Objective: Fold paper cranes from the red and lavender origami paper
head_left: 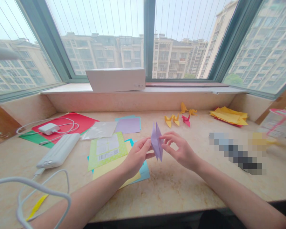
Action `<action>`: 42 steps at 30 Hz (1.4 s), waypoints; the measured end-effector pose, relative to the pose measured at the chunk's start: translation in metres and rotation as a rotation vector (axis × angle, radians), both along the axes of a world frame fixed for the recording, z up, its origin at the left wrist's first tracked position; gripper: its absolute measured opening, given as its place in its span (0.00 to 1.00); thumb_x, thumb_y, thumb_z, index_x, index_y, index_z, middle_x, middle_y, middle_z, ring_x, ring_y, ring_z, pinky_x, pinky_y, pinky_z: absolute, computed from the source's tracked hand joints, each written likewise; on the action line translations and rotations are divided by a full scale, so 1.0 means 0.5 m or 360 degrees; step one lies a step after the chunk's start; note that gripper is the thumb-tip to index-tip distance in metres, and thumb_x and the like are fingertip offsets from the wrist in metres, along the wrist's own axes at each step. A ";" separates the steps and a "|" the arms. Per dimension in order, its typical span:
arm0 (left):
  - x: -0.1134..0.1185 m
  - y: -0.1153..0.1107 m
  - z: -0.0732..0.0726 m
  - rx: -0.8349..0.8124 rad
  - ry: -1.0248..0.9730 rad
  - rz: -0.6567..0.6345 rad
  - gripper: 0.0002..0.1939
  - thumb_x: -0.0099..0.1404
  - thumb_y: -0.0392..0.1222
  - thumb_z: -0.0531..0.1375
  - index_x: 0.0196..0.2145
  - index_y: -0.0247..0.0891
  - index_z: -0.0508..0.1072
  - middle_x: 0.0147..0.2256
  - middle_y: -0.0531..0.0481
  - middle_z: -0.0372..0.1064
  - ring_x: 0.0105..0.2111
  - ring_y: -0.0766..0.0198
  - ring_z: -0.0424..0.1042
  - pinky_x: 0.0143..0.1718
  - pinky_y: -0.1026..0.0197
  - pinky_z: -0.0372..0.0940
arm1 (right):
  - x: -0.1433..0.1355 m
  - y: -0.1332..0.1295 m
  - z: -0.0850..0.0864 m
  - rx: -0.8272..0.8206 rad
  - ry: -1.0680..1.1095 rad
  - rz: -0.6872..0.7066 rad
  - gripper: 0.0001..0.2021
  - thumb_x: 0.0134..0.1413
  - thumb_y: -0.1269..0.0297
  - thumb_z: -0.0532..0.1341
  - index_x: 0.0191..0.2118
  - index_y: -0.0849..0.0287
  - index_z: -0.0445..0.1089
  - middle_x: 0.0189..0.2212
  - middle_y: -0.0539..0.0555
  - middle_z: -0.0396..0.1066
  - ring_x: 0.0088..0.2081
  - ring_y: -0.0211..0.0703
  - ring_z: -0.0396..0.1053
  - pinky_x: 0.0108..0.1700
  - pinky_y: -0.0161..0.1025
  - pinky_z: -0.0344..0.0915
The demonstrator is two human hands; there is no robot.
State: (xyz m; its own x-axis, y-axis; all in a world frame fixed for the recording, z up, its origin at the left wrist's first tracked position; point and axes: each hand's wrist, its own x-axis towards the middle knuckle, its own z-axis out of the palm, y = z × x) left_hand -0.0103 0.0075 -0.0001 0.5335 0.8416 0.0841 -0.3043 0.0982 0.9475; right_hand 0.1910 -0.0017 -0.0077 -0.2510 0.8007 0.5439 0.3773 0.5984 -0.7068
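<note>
A folded purple origami paper (156, 142), long and pointed with a split at its upper end, stands upright between my two hands above the counter. My left hand (141, 152) pinches its left side, thumb in front. On the other side, my right hand (177, 147) touches the paper's right edge with curled fingertips; whether they grip it firmly is hard to see. Beyond the hands are small yellow paper cranes (172, 120) and one pink paper crane (186, 120). Sheets of coloured paper (143, 173) lie under and beside my left forearm.
At left are a white power bank (59, 150), a charger (49, 128) with looping cable and red paper (83, 122). Yellow folded papers (228, 115) and a clear cup (276, 124) stand at right. A white box (115, 80) rests on the sill.
</note>
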 end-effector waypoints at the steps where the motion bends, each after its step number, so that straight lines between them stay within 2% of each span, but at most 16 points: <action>1: 0.000 0.002 -0.002 -0.0002 0.0015 0.0020 0.19 0.69 0.54 0.58 0.48 0.36 0.75 0.49 0.40 0.75 0.51 0.49 0.73 0.51 0.48 0.68 | 0.000 0.000 0.001 0.0015 0.0017 -0.0021 0.11 0.62 0.58 0.62 0.47 0.55 0.73 0.42 0.57 0.72 0.37 0.43 0.71 0.40 0.43 0.71; 8: 0.000 0.007 -0.002 0.0055 0.0138 0.0193 0.16 0.67 0.49 0.62 0.46 0.34 0.75 0.44 0.41 0.77 0.46 0.52 0.76 0.51 0.49 0.68 | 0.001 0.003 0.002 0.0055 0.0134 -0.0095 0.08 0.61 0.63 0.62 0.45 0.54 0.76 0.39 0.55 0.71 0.37 0.43 0.70 0.41 0.44 0.71; 11: -0.001 0.003 0.002 0.0107 0.0206 0.0145 0.15 0.66 0.47 0.63 0.45 0.34 0.75 0.45 0.41 0.77 0.44 0.54 0.77 0.50 0.50 0.69 | 0.003 0.008 -0.007 -0.0066 0.0274 -0.0112 0.09 0.61 0.62 0.63 0.46 0.54 0.74 0.39 0.55 0.72 0.38 0.44 0.71 0.42 0.44 0.72; 14: -0.002 -0.001 0.003 0.0142 0.0252 0.0002 0.19 0.65 0.48 0.64 0.49 0.34 0.73 0.43 0.40 0.78 0.42 0.55 0.77 0.46 0.52 0.70 | 0.006 0.014 -0.017 -0.0185 0.0376 -0.0098 0.12 0.60 0.62 0.64 0.48 0.56 0.73 0.38 0.55 0.74 0.37 0.44 0.72 0.43 0.44 0.72; 17: -0.001 0.000 -0.003 0.0145 0.0281 -0.0055 0.21 0.64 0.47 0.66 0.50 0.34 0.72 0.41 0.40 0.78 0.38 0.57 0.78 0.43 0.55 0.71 | 0.008 0.016 -0.020 -0.0182 0.0378 -0.0079 0.11 0.59 0.62 0.65 0.47 0.56 0.74 0.38 0.55 0.73 0.38 0.43 0.72 0.43 0.43 0.71; 20: 0.000 0.005 -0.014 0.0145 0.0263 -0.0022 0.19 0.63 0.45 0.66 0.49 0.35 0.72 0.40 0.42 0.79 0.36 0.59 0.78 0.41 0.57 0.71 | 0.006 0.016 -0.017 -0.0126 0.0340 -0.0119 0.09 0.59 0.62 0.65 0.45 0.57 0.75 0.38 0.55 0.73 0.38 0.44 0.72 0.42 0.43 0.71; 25: 0.002 0.006 -0.025 0.0221 0.0304 -0.0027 0.17 0.63 0.43 0.66 0.48 0.35 0.73 0.41 0.43 0.78 0.39 0.58 0.77 0.43 0.57 0.70 | 0.005 0.009 -0.009 0.0059 0.0142 -0.0155 0.06 0.61 0.67 0.63 0.42 0.55 0.76 0.37 0.54 0.73 0.36 0.41 0.71 0.40 0.41 0.70; 28: 0.004 0.000 -0.021 0.0269 0.0384 -0.0030 0.18 0.63 0.46 0.65 0.47 0.34 0.75 0.41 0.42 0.78 0.40 0.57 0.77 0.43 0.56 0.70 | 0.004 0.004 -0.007 0.0219 0.0062 -0.0105 0.06 0.62 0.70 0.62 0.39 0.55 0.76 0.38 0.54 0.72 0.38 0.42 0.72 0.41 0.41 0.70; 31: 0.004 -0.004 -0.013 0.0277 0.0428 -0.0045 0.20 0.66 0.51 0.62 0.49 0.34 0.75 0.43 0.41 0.77 0.41 0.56 0.77 0.44 0.54 0.70 | 0.002 0.002 -0.009 0.0299 0.0028 -0.0106 0.07 0.62 0.71 0.62 0.42 0.54 0.75 0.37 0.53 0.73 0.38 0.42 0.72 0.42 0.41 0.71; 34: 0.001 -0.003 -0.010 0.0285 0.0478 0.0035 0.21 0.68 0.54 0.59 0.46 0.33 0.76 0.42 0.41 0.77 0.41 0.54 0.76 0.42 0.53 0.72 | 0.001 0.004 -0.013 0.0297 0.0000 -0.0102 0.10 0.62 0.71 0.61 0.47 0.54 0.74 0.37 0.52 0.73 0.37 0.41 0.72 0.42 0.40 0.71; 38: -0.004 0.002 -0.017 0.0417 0.0756 0.0059 0.21 0.69 0.53 0.56 0.37 0.32 0.79 0.36 0.41 0.77 0.38 0.54 0.75 0.39 0.54 0.72 | 0.001 0.008 -0.018 0.0221 -0.0042 -0.0038 0.11 0.62 0.72 0.61 0.47 0.55 0.75 0.35 0.52 0.73 0.37 0.41 0.72 0.43 0.39 0.70; 42: -0.005 0.003 -0.021 0.0612 0.0959 0.0129 0.17 0.69 0.49 0.56 0.38 0.35 0.80 0.36 0.44 0.75 0.36 0.57 0.74 0.37 0.58 0.70 | -0.001 0.012 -0.026 0.0039 -0.0151 -0.0012 0.12 0.60 0.71 0.63 0.49 0.56 0.75 0.36 0.53 0.74 0.39 0.42 0.73 0.45 0.41 0.70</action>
